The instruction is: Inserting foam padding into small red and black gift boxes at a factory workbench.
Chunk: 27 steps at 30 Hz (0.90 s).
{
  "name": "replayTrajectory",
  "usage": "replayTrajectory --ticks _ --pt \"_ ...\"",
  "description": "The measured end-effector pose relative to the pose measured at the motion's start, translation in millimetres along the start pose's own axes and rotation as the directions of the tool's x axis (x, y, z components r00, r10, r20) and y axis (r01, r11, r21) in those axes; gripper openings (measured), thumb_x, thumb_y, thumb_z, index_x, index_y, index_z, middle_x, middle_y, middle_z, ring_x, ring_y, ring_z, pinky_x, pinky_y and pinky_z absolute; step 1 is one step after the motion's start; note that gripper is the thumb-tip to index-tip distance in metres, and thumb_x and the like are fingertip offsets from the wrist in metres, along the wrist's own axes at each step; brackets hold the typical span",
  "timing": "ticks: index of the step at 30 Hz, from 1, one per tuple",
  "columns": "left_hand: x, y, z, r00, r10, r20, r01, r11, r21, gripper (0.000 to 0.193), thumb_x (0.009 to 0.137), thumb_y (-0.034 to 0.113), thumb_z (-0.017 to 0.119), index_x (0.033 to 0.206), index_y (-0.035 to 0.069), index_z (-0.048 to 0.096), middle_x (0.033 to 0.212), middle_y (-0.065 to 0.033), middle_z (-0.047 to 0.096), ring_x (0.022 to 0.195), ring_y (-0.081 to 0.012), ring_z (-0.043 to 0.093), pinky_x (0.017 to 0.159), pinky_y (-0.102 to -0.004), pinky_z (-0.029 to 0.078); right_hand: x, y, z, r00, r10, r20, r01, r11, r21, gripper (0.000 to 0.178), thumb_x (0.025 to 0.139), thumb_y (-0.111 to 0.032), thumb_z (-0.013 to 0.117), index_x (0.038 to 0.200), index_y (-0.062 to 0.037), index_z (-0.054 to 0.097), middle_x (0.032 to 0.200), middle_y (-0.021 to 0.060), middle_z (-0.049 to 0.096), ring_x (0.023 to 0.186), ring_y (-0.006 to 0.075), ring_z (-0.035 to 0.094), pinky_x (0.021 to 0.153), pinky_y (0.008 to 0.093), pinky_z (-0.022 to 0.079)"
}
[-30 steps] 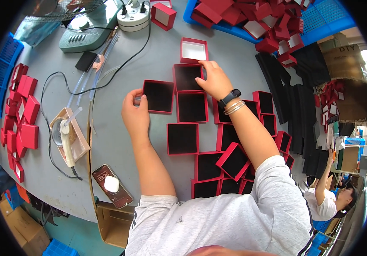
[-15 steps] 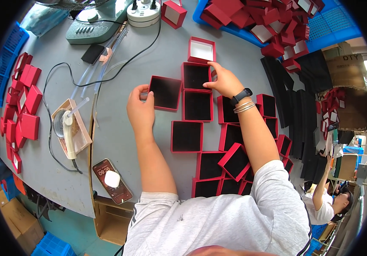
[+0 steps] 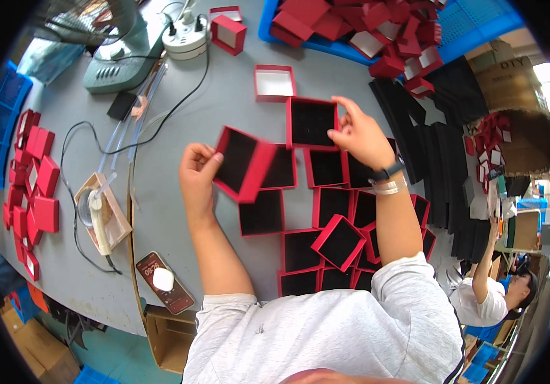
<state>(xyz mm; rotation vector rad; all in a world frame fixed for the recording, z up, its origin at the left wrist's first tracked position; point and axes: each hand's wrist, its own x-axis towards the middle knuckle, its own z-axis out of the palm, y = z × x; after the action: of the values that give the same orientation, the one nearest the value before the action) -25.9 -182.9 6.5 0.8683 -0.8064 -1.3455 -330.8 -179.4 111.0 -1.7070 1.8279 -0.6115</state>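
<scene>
My left hand [image 3: 199, 171] pinches the left wall of a red box with a black lining [image 3: 236, 157]. That box is tilted up off the table, slightly blurred, and partly covers another black-lined box [image 3: 280, 168] behind it. My right hand [image 3: 366, 137], wearing a dark watch, has thumb and fingers on the right wall of a second red box with a black lining [image 3: 312, 123]. Just beyond sits a red box with a white inside [image 3: 274, 82]. More black-lined boxes [image 3: 262, 212] stand nearer to me, one lying askew [image 3: 338, 243] on top of others.
A blue crate [image 3: 377, 54] heaped with red boxes stands at the far right. Black strips [image 3: 422, 153] lie along the right side. At left are red boxes [image 3: 46, 214], a hand-held tool [image 3: 99, 224] with a black cord, and a phone [image 3: 166, 291]. A co-worker [image 3: 480, 297] is at right.
The box in my left hand has been lifted and tipped. My right hand has moved its box to the right, away from the white-lined box. The whole view has shifted a little.
</scene>
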Motion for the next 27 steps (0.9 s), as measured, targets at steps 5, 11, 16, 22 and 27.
replayTrajectory --ticks 5,11,16,22,27 --pt "-5.0 -3.9 11.8 0.848 -0.269 0.457 0.116 0.935 0.336 0.015 0.082 0.001 0.073 0.09 0.002 0.059 0.091 -0.0027 0.063 0.084 -0.0099 0.059 0.079 -0.0253 0.048 -78.2 13.3 -19.6 0.967 0.081 0.243 -0.118 0.982 0.146 0.065 0.083 -0.017 0.077 0.139 -0.0037 0.047 0.079 0.0034 0.063 0.066 0.0095 0.061 0.063 0.0232 0.049" --pt "1.8 -14.2 11.1 0.978 -0.134 0.16 0.057 0.909 0.414 0.015 0.09 0.01 0.069 0.102 0.001 0.064 0.095 -0.0025 0.065 0.088 -0.0103 0.059 0.082 -0.0243 0.047 -100.4 57.9 -45.7 0.984 0.177 0.007 -0.174 0.959 0.225 0.055 0.087 -0.017 0.074 0.135 -0.0015 0.051 0.087 0.0027 0.065 0.07 0.0079 0.059 0.066 0.023 0.048" --pt "10.8 -23.8 -16.6 0.989 -0.063 -0.133 0.114 0.896 0.429 0.017 0.095 0.016 0.065 0.105 0.003 0.065 0.096 -0.003 0.066 0.087 -0.0113 0.059 0.078 -0.0245 0.047 -115.2 105.2 -76.7 0.937 0.234 -0.261 -0.209 0.971 0.118 0.05 0.086 -0.021 0.074 0.129 -0.0025 0.058 0.09 0.0047 0.066 0.071 0.0106 0.061 0.066 0.0261 0.051" --pt "10.0 -27.5 -3.4 0.994 -0.05 -0.1 0.095 0.851 0.516 0.018 0.096 0.019 0.064 0.107 0.003 0.065 0.098 -0.0037 0.066 0.086 -0.0097 0.057 0.076 -0.0243 0.046 -84.7 223.6 -118.7 0.832 0.228 -0.505 -0.417 0.858 -0.3 0.055 0.083 -0.032 0.075 0.127 -0.003 0.059 0.122 0.0194 0.063 0.116 0.0351 0.06 0.097 0.0418 0.05" --pt "11.5 -32.1 -7.3 0.995 -0.045 -0.088 0.087 0.83 0.55 0.019 0.097 0.019 0.063 0.107 0.003 0.065 0.098 -0.0034 0.066 0.087 -0.01 0.058 0.077 -0.0243 0.045 -22.3 257.7 -125.7 0.839 0.441 -0.318 -0.54 0.744 -0.394 0.103 0.066 -0.051 0.085 0.147 -0.0082 0.041 0.138 0.0264 0.051 0.125 0.045 0.052 0.105 0.0472 0.044"
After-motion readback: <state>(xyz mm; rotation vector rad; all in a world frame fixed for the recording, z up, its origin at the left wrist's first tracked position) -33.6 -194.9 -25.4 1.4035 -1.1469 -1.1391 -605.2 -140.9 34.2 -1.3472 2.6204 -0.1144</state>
